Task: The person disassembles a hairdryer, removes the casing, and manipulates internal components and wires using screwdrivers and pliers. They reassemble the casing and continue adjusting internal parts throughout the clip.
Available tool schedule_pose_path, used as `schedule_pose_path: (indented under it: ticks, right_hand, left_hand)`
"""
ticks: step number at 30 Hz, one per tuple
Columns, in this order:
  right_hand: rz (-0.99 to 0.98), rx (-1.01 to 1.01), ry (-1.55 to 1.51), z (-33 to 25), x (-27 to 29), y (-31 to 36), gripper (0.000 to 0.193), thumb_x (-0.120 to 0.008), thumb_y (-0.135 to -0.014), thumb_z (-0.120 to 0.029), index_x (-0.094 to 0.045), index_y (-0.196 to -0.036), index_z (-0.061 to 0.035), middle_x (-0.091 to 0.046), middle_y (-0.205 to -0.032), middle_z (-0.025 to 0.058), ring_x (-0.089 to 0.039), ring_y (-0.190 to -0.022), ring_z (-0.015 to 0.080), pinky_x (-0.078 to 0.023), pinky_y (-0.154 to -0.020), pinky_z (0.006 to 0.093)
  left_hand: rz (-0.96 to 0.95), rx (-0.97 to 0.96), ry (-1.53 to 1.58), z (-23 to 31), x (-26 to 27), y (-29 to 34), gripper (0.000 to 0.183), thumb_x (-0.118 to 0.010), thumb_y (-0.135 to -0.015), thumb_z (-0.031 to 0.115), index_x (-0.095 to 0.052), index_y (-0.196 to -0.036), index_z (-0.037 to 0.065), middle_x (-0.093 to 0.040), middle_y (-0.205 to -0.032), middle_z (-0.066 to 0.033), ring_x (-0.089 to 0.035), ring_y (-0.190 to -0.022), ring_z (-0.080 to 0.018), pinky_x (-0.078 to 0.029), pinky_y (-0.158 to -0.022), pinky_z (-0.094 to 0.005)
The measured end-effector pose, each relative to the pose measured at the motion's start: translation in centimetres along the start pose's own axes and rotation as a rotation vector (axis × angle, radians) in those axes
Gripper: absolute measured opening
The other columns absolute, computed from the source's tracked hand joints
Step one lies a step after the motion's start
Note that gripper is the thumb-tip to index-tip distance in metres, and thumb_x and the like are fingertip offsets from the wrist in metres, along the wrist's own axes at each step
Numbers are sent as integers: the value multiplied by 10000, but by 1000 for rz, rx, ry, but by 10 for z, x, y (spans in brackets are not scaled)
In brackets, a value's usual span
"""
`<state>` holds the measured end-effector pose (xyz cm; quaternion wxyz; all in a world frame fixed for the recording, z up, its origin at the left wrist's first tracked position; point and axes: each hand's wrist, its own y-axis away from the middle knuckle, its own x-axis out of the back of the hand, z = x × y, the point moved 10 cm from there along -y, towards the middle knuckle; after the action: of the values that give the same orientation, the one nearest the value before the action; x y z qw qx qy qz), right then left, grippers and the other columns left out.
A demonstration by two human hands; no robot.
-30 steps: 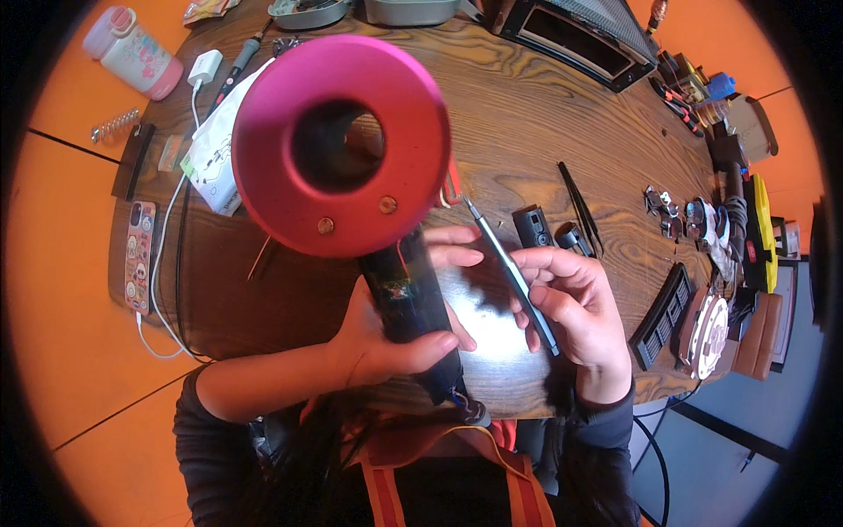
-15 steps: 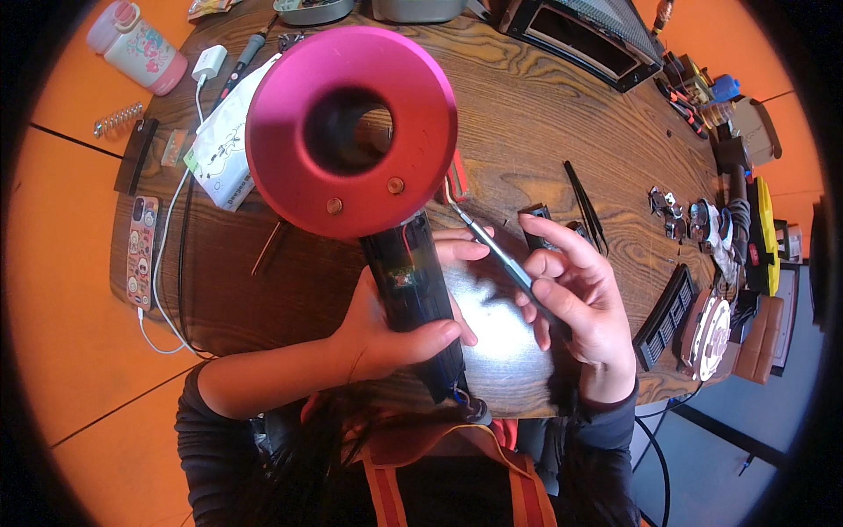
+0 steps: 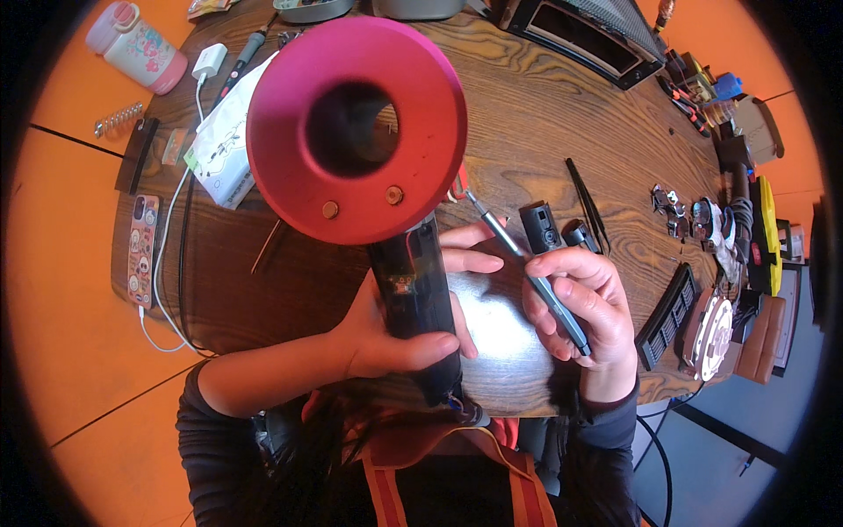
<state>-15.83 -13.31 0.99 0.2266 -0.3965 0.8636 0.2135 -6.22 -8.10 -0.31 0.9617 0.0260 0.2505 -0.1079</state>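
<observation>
A hair dryer (image 3: 272, 158) with a round pink-red head and a hole through its middle is raised above the table. My left hand (image 3: 395, 347) wraps around its black handle (image 3: 411, 294), whose inner parts and wires show. Between the thumb and fingers of my right hand (image 3: 584, 303) is a slim grey screwdriver (image 3: 558, 312). Its metal shaft slants up and left to just beside the head's lower right edge. Whether the tip touches anything is hard to see. Small black dryer parts (image 3: 540, 227) lie beyond my right hand, with black tweezers (image 3: 587, 206) beside them.
At left are a phone (image 3: 142, 250) on a cable, a white packet (image 3: 224, 158) and a bottle (image 3: 136, 48). A black metal-framed box (image 3: 584, 39) stands at the far right. Along the right edge lie a black grille (image 3: 665, 316), a round pale device (image 3: 709, 338) and assorted tools.
The dryer's head has shifted slightly right and down. My right-hand fingers have curled farther along the screwdriver, uncovering the small black parts behind them.
</observation>
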Motion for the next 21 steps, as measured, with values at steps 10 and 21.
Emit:
schedule_pose_path:
  ticks: [10,21]
  right_hand:
    - [32,-74,37,7,5,-1,249,-518,-869,-115,-583,-1064,26,-556,-659,71,-497,-483,87,-378,-369,179]
    - [130,-93,232,3,18,0,233,-472,-867,-50,-601,-1052,7,-571,-696,52,-494,-504,58,-369,-381,157]
  left_hand:
    - [49,62,45,-2,1,2,690,-640,-730,239,-333,-1294,-13,-282,-1387,-170,-624,-729,-184,-482,-675,-307]
    - [139,130,85,-12,9,3,689,-615,-724,163,-320,-1325,2,-618,-909,-115,-625,-747,-147,-459,-737,-290]
